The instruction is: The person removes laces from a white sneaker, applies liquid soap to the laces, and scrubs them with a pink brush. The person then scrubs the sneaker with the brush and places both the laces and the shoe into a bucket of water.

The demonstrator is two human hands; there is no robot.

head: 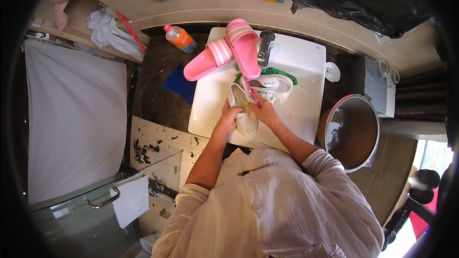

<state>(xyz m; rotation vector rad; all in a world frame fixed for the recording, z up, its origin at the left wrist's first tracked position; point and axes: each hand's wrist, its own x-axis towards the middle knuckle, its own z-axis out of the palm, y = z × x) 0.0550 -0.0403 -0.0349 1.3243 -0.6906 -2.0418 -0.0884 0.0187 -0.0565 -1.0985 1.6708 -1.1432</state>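
Over the white washbasin [294, 111], my left hand [229, 114] grips the side of a white canvas shoe [247, 124], its opening facing up with the heel away from me. My right hand [264, 109] holds a pink scrub brush [247, 85] with pale bristles at the right edge of the shoe's opening. A second white shoe [276, 83] lies on its side in the basin amid suds, with green cloth [289, 74] behind it. Two pink slide sandals [244, 48] with white stripes rest on the basin's far left part, beside the metal faucet [266, 48].
An orange-labelled bottle [181, 39] and a blue cloth [179, 83] are on the dark counter to the left. A small white dish [332, 72] stands right of the basin, near a large round bucket [376, 132]. A glass door with a towel [132, 200] is at lower left.
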